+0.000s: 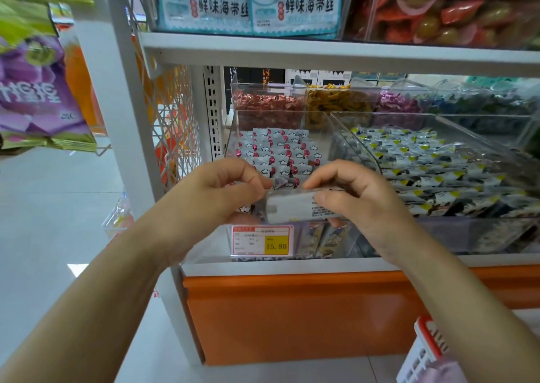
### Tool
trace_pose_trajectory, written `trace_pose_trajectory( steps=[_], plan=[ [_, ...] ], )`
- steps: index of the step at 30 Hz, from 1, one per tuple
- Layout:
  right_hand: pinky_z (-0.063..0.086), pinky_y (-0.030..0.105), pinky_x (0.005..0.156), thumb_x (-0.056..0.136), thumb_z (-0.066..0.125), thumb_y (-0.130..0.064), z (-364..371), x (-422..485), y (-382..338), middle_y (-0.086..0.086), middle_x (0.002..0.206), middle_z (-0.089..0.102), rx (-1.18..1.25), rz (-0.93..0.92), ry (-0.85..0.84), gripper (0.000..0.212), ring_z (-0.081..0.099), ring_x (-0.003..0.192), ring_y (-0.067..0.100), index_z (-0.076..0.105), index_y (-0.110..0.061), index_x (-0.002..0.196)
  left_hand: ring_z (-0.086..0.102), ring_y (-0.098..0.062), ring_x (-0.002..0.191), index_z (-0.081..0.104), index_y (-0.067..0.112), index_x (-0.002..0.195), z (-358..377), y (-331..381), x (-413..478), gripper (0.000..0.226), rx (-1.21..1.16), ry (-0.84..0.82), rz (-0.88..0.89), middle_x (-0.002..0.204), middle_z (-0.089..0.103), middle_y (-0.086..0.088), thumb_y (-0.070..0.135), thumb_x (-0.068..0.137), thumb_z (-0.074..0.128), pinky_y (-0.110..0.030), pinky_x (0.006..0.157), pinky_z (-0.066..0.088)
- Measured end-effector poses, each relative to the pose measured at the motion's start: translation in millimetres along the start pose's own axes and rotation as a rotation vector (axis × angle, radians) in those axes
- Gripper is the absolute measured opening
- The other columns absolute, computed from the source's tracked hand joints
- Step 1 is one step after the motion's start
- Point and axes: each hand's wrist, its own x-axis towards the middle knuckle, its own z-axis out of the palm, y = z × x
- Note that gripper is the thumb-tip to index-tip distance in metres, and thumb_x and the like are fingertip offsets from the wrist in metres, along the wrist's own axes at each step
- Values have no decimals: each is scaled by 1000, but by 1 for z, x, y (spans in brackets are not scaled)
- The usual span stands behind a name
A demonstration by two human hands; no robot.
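Glossy film is wrapping the packet [295, 207], a whitish oblong with small print on its face. It is lying level between both hands, just in front of the lip of the bin [318, 128] and at twelve o'clock from the price tag [261, 240]. The left hand [216, 195] is pinching the packet's left end with its fingers curled over the top. The right hand [359, 198] is pinching the right end between thumb and forefinger, the other fingers curling loosely behind. The packet is looking light and fairly pliable, and the film is probably slick and quick to crinkle. Gripping the two sealed ends, or holding across the flat faces, is looking safer than squeezing the middle, where the contents might be getting crushed. At twelve o'clock from the hands, the bin is holding rows of red-and-white sweets [277, 152]. A second bin [467, 125] is sitting at two o'clock, and a basket [423, 350] is waiting at five o'clock.
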Motion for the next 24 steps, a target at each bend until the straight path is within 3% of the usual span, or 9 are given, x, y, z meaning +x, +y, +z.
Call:
trace_pose_trajectory(
  steps=[4, 9, 13, 18, 21, 24],
  plan=[
    [45, 19, 49, 73, 58, -21, 3, 0, 2, -10, 69, 61, 9, 30, 12, 14, 53, 53, 4, 69, -29, 75, 69, -7, 85, 61, 6, 82, 1, -3, 1, 13, 73, 44, 5, 94, 73, 6, 16, 89, 57, -19, 63, 55],
    [46, 24, 50, 74, 59, -24, 5, 1, 6, -7, 67, 61, 59, 64, 66, 12, 53, 50, 12, 70, -30, 78, 69, -6, 79, 66, 22, 86, 4, 0, -1, 22, 156, 61, 99, 88, 72, 6, 37, 70, 64, -19, 68, 56],
    [46, 22, 47, 75, 61, -27, 9, 2, 5, -9, 68, 64, 78, 79, 86, 10, 58, 55, 8, 71, -25, 74, 68, -5, 75, 67, 22, 90, 9, 0, -1, 14, 155, 71, 125, 82, 73, 4, 15, 78, 68, -11, 65, 52],
    [45, 20, 41, 87, 61, -15, 9, 2, 7, -6, 57, 63, 82, 109, 187, 26, 59, 51, 11, 69, -22, 63, 65, -2, 75, 66, 26, 91, 13, -2, -1, 17, 224, 71, 191, 83, 70, 5, 16, 78, 70, -13, 69, 52],
    [47, 22, 41, 88, 61, -18, 9, 2, 8, -2, 58, 65, 112, 116, 195, 24, 61, 49, 14, 70, -19, 66, 65, -6, 77, 67, 29, 89, 15, -4, 0, 13, 240, 67, 191, 83, 70, 5, 18, 83, 65, -22, 71, 56],
    [51, 23, 45, 85, 63, -32, 5, 2, 9, 4, 73, 69, 271, 126, 138, 17, 64, 60, 17, 73, -18, 85, 66, -13, 74, 67, 28, 86, 15, -6, 1, 14, 266, 141, 170, 80, 70, 3, 21, 90, 56, -32, 69, 58]
  ],
)
